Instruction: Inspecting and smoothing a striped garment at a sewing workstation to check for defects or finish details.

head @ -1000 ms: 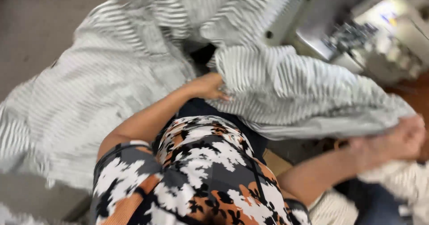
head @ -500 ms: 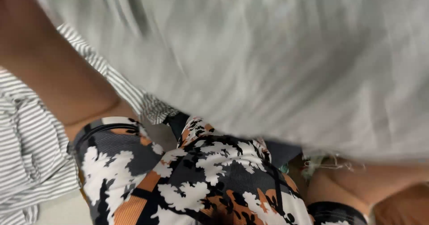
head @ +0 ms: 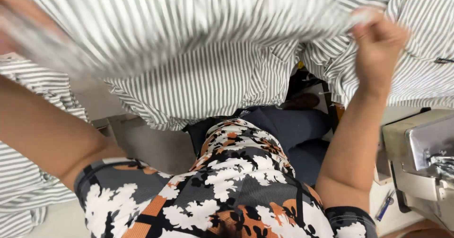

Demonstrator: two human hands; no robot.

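Pale workroom floor (head: 156,150) below, one grey sewing machine (head: 421,157) at the right edge.
One striped fabric sheet (head: 213,72) held overhead: right hand (head: 378,41) clenched on its edge, left hand (head: 14,25) blurred, grip unclear. Could probably slip free or snag the machine if swung wide.

A sewing machine (head: 425,157) occupies the lower right edge of the view; its housing is beige with a polished metal plate on top. A small blue-handled tool (head: 384,206) lies on the pale surface just beside the machine's base. Dark blue trousers (head: 302,138) are visible at centre. A brown shoe (head: 299,101) rests on the floor above them, near a dark frame part (head: 326,108).
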